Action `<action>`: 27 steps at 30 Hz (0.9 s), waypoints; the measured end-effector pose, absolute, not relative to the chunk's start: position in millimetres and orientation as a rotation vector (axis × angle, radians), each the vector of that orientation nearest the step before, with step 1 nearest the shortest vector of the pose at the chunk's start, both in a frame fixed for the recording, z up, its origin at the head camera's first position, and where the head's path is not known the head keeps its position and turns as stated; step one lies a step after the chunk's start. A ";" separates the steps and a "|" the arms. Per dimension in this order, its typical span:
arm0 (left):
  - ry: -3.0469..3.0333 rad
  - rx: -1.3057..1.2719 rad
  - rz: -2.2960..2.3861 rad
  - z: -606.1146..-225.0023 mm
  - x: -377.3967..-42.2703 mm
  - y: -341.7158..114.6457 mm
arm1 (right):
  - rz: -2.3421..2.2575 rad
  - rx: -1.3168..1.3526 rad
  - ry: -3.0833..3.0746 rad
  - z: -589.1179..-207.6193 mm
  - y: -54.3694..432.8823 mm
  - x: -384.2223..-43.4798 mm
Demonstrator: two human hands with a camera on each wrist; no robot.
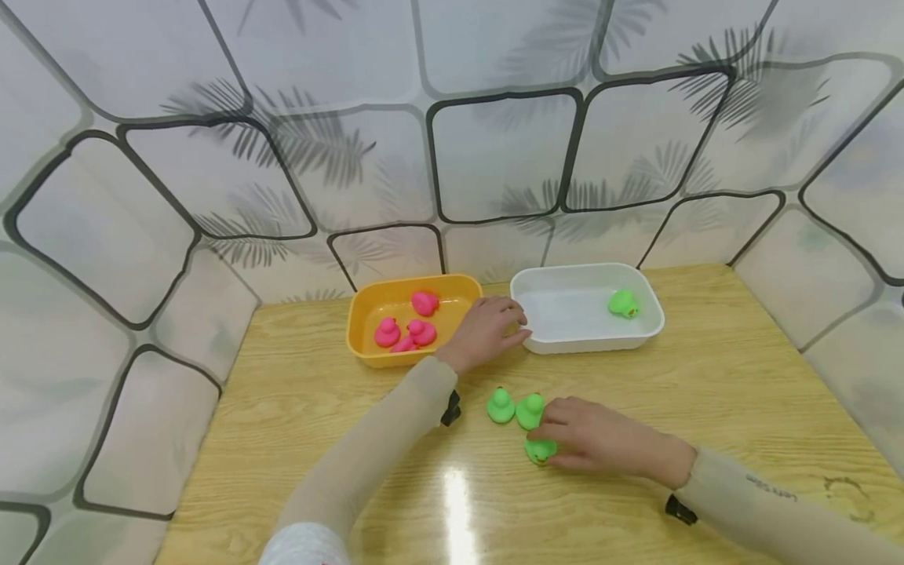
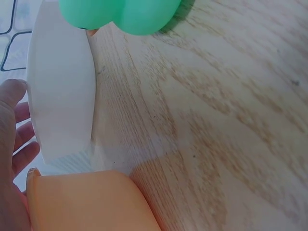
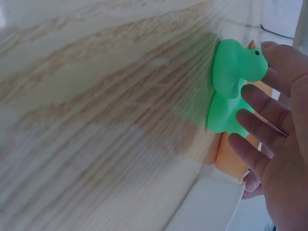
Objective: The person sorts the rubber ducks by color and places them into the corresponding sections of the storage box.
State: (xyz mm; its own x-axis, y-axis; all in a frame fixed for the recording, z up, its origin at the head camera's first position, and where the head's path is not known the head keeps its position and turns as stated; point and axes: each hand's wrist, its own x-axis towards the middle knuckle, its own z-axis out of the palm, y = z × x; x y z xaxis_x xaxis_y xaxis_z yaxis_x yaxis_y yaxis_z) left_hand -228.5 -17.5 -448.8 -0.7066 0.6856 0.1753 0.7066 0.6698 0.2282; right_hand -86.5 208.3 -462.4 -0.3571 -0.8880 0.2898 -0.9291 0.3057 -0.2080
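Note:
My right hand (image 1: 596, 438) is at the nearest green rubber duck (image 1: 540, 452) on the table. In the right wrist view, its fingers are spread and nearly straight, and the duck's head (image 3: 254, 65) is close to the thumb; firm contact cannot be made out. Two more green ducks, one on the left (image 1: 501, 406) and one in the middle (image 1: 530, 411), sit just beyond. My left hand (image 1: 489, 329) hovers between the orange container (image 1: 417, 359) and the white container (image 1: 586, 345), fingers loosely extended by the white rim. Whether it touches that rim is unclear.
Several pink rubber ducks (image 1: 387, 333) lie in the orange container. One green duck (image 1: 624, 304) lies in the white container's right end. Both containers stand at the back of the wooden table (image 1: 297, 439), before a patterned wall (image 1: 501, 157).

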 end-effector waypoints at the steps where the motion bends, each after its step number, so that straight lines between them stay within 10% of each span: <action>1: -2.804 -1.171 -0.431 -448.8 -228.6 -17.4 | 0.517 1.710 -2.439 -463.1 208.2 -86.3; 27: -2.854 -1.150 -0.431 -444.7 -228.5 -16.1 | 0.545 1.649 -2.486 -459.0 219.3 -83.9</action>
State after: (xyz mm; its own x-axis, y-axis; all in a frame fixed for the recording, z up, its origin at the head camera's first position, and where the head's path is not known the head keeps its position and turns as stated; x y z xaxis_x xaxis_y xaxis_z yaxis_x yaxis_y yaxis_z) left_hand -228.5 -16.1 -444.7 -0.7255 0.6750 0.1342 0.6846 0.6876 0.2420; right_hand -83.9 219.3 -459.0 -0.4044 -0.8694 0.2839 -0.9085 0.3460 -0.2345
